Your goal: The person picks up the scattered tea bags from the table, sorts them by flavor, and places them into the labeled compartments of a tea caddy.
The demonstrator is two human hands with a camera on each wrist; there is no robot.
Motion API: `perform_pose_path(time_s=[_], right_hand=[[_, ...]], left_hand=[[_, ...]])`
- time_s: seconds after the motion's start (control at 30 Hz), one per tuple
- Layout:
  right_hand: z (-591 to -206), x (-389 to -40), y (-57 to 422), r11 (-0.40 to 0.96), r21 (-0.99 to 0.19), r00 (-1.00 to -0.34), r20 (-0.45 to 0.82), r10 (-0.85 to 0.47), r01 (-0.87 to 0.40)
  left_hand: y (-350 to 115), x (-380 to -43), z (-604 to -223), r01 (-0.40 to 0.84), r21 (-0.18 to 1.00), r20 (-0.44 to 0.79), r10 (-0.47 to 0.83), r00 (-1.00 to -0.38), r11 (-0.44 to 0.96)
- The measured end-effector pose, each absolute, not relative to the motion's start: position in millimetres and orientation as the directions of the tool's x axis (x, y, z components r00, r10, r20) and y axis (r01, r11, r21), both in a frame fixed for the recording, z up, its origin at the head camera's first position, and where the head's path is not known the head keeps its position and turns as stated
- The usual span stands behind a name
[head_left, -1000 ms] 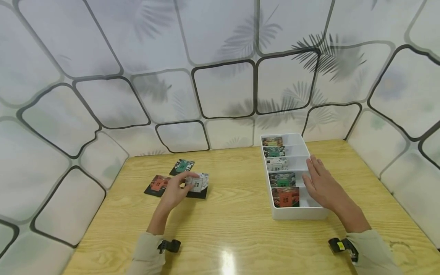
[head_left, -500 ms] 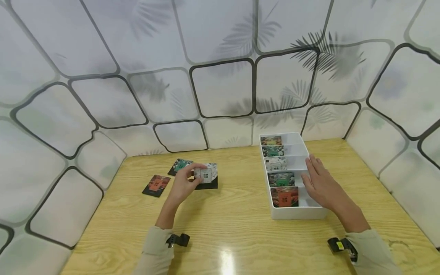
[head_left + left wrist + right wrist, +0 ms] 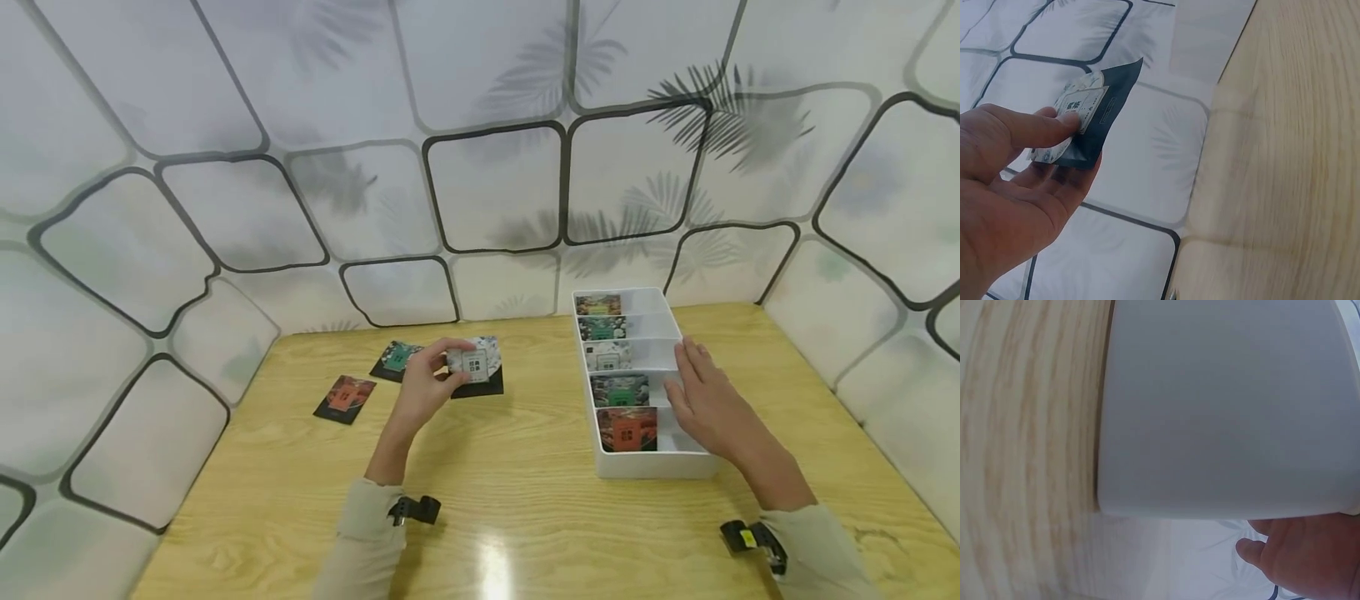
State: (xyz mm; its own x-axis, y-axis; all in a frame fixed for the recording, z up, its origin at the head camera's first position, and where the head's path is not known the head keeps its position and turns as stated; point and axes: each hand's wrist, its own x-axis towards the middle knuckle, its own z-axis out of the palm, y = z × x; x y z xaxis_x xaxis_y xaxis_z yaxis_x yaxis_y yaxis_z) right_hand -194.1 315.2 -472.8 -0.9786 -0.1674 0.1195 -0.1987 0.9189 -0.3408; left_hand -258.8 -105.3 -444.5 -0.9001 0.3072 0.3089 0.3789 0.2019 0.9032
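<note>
My left hand (image 3: 423,390) pinches a white-and-black sachet (image 3: 487,363) between thumb and fingers, raised above the table. In the left wrist view the thumb presses the white printed face of the sachet (image 3: 1100,122), with the fingers behind it. My right hand (image 3: 712,408) lies with straight fingers along the right rim of a white divided box (image 3: 656,465). The right wrist view shows mostly the plain outer wall of the box (image 3: 1222,412), with part of the hand below it. Inside the box, each compartment has a printed sachet at its left, such as the red one (image 3: 627,430) nearest me.
On the left of the wooden table (image 3: 510,467) lie a red-and-black sachet (image 3: 345,398) and a green-and-black sachet (image 3: 393,358), the latter partly behind the left hand. A patterned white wall covering (image 3: 495,192) rises behind and at both sides.
My left hand has lifted the white-and-black sachet from beside the other two and carried it to the right and away from me. The right hand stays at the box rim.
</note>
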Motion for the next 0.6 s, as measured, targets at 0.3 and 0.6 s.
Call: perform_pose_path(time_s=[0.3,0.6], right_hand=[[-472.2,-192.2,315.1,0.931,-0.310,-0.978,0.131,-0.160,-0.193],[-471.6,-192.3,313.9,0.935,-0.300,-0.980,0.120,-0.160,-0.189]], left_hand=[[-83.7,-261.4,-441.6,0.413,0.892,0.349,0.302,-0.887,0.183],[-63.3,-266.2,-438.4,0.418,0.899,0.371,0.281,-0.885,0.130]])
